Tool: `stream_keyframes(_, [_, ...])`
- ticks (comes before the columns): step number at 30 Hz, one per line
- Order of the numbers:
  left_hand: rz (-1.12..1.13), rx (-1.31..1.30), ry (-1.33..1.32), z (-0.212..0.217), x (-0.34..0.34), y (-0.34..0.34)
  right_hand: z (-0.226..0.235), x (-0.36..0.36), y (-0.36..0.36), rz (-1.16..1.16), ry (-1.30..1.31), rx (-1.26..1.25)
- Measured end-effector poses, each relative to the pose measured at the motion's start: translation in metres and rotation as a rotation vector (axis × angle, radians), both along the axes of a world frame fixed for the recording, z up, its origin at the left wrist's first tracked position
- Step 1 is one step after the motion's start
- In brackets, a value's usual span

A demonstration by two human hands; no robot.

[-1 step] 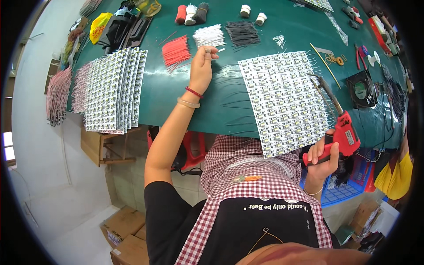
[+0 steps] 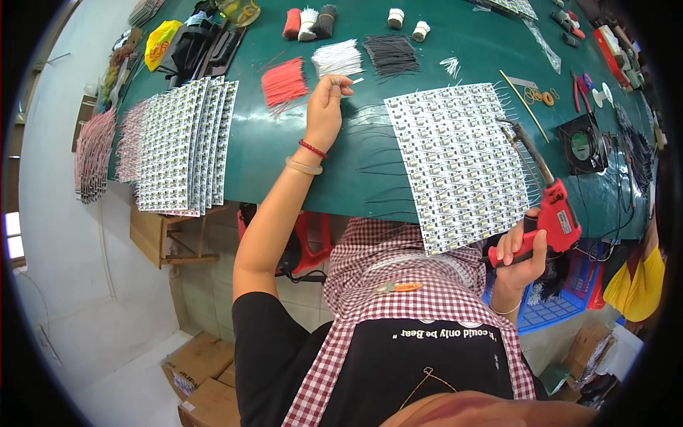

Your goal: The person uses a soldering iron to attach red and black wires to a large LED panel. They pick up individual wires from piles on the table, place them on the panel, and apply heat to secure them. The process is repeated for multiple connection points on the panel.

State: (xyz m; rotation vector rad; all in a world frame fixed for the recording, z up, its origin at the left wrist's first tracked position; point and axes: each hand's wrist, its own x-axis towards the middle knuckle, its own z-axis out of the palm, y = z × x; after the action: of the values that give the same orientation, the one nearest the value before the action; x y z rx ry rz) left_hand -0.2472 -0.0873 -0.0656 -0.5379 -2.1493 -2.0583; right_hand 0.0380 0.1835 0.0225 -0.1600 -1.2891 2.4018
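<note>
My right hand is wrapped around the handle of a red soldering gun. Its metal tip reaches the right edge of a large white circuit board panel, which overhangs the table's near edge. Thin dark wires stick out from the panel's left and right sides. Farther left, my left hand is closed, fingers curled together, beside a pile of white wires; what it pinches is too small to make out. Red wires lie left of that hand, black wires to its right.
Several finished-looking circuit panels stand stacked on the left. A small fan sits at right, near a wooden stick and red pliers. Bundled wires stand at the back. A blue crate is below the table.
</note>
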Motion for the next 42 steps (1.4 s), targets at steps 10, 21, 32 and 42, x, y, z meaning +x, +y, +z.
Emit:
stream_keyframes(10, [0.126, -0.794, 0.378, 0.005, -0.035, 0.006, 0.004, -0.007, -0.003, -0.009, -0.046, 0.001])
stream_keyframes(21, [0.281, -0.78, 0.458, -0.003, -0.051, 0.007, 0.003, -0.004, 0.0, -0.036, -0.037, 0.028])
stream_keyframes(32, [0.048, -0.078, -0.063, -0.005, -0.005, -0.01, 0.005, -0.008, -0.001, 0.007, -0.043, 0.04])
stream_keyframes(42, [-0.098, -0.015, -0.042, 0.002, 0.011, -0.013, 0.015, -0.012, -0.011, 0.039, -0.086, 0.003])
